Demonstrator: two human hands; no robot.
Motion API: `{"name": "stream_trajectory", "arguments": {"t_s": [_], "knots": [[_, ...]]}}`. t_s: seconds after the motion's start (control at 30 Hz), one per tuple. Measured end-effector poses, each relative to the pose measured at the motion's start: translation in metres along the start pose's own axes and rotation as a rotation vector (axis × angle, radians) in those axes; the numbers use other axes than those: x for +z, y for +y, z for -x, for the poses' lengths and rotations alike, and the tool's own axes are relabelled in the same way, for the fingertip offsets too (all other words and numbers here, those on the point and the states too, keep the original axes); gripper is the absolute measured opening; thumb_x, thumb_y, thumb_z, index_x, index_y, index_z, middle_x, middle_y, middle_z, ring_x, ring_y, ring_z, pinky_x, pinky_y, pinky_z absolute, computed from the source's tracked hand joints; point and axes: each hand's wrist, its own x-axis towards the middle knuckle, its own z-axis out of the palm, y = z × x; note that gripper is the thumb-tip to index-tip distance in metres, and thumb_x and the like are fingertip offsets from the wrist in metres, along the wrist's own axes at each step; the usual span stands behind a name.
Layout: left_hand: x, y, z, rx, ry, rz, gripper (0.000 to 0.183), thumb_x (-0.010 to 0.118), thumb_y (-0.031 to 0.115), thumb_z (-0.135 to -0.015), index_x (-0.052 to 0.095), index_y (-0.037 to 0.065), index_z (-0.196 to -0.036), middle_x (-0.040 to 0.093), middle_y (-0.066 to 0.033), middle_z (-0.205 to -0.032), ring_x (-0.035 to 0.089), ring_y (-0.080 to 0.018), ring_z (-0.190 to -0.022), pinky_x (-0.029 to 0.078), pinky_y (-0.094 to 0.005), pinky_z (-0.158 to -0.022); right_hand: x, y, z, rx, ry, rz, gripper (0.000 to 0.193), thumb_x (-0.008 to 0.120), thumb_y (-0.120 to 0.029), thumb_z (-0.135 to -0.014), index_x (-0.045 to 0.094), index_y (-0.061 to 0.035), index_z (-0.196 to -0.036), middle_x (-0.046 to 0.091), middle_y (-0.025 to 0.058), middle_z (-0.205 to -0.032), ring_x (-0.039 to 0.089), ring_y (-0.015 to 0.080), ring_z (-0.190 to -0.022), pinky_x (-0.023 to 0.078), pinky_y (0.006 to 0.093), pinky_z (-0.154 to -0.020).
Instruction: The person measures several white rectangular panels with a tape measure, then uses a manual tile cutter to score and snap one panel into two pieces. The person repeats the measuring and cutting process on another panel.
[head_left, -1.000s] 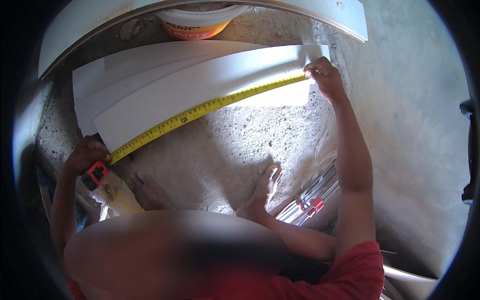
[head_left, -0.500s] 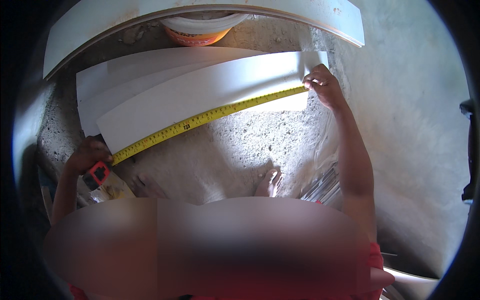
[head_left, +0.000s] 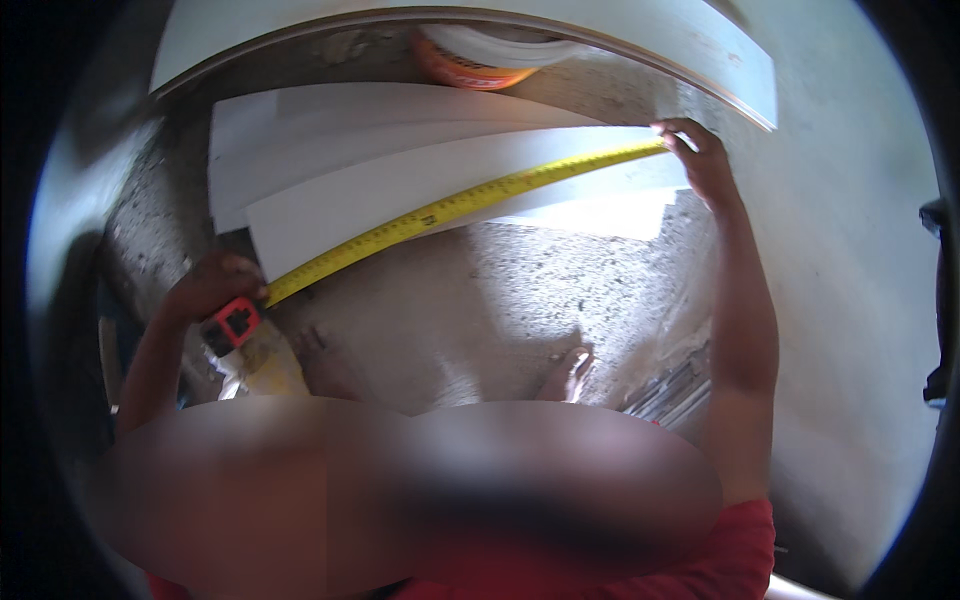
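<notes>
A yellow tape measure blade [head_left: 430, 217] stretches slantwise over a long white board [head_left: 340, 205]. Its far right end is pinched between the fingers of my right hand [head_left: 702, 165], by the board's right end. At the board's near left corner, my left hand [head_left: 212, 285] is closed on the tape measure. Just below those fingers hangs the red and black tape case [head_left: 237, 322]. My left fingertips are partly hidden in shadow. More white boards [head_left: 290, 115] lie fanned beneath and behind the front one.
A long white panel [head_left: 480, 18] spans the far side, with an orange and white bucket [head_left: 475, 65] beside it. My bare foot [head_left: 572, 375] rests on the rough floor [head_left: 400, 310]. Thin strips [head_left: 675, 390] lie at the right, near a pale wall-like surface [head_left: 850, 280].
The whole view has shifted, so things appear farther right. My right hand has lifted the tape's end a little toward the far edge of the board. My left hand keeps its hold.
</notes>
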Motion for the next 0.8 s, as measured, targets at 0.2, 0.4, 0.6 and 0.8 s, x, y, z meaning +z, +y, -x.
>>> {"name": "stream_trajectory", "arguments": {"t_s": [0.2,0.4,0.6,0.8], "knots": [[0.024,0.012,0.019,-0.231,-0.111,0.269,0.027,0.071,0.020,-0.074,0.070,-0.004,-0.086,0.067,-0.0079,-0.076,0.061,-0.0138,-0.070,0.049,-0.0280,-0.066,0.003,-0.006,0.011,0.082,-0.031,-0.144,0.010,0.060,-0.011,-0.090,0.064,-0.0036,-0.095,0.068,0.0045,-0.099,0.060,0.0150,-0.098,0.044,0.0281,-0.091],[0.045,-0.008,0.018,0.028,-0.143,0.030,0.025,0.069,0.021,-0.075,0.071,0.000,-0.089,0.068,-0.0097,-0.081,0.064,-0.0169,-0.075,0.050,-0.0307,-0.074,0.005,0.006,0.030,0.036,-0.054,-0.087,0.011,0.063,-0.012,-0.088,0.065,-0.0045,-0.095,0.066,0.0060,-0.102,0.059,0.0179,-0.101,0.043,0.0307,-0.092],[0.022,-0.026,0.001,-0.067,-0.217,0.089,0.027,0.065,0.027,-0.081,0.071,0.005,-0.095,0.069,-0.0040,-0.089,0.060,-0.0122,-0.082,0.049,-0.0303,-0.076,0.008,0.011,0.034,-0.035,-0.003,0.028,0.013,0.061,-0.009,-0.089,0.065,-0.0046,-0.100,0.066,0.0071,-0.103,0.060,0.0204,-0.101,0.044,0.0329,-0.092],[-0.020,-0.010,-0.019,-0.148,-0.221,0.224,0.035,0.069,0.024,-0.077,0.069,0.000,-0.103,0.067,-0.0030,-0.088,0.058,-0.0094,-0.079,0.048,-0.0268,-0.072,0.004,0.010,0.034,0.041,0.037,-0.032,0.013,0.057,-0.012,-0.092,0.063,-0.0042,-0.100,0.065,0.0063,-0.104,0.059,0.0196,-0.101,0.043,0.0316,-0.092]]}}
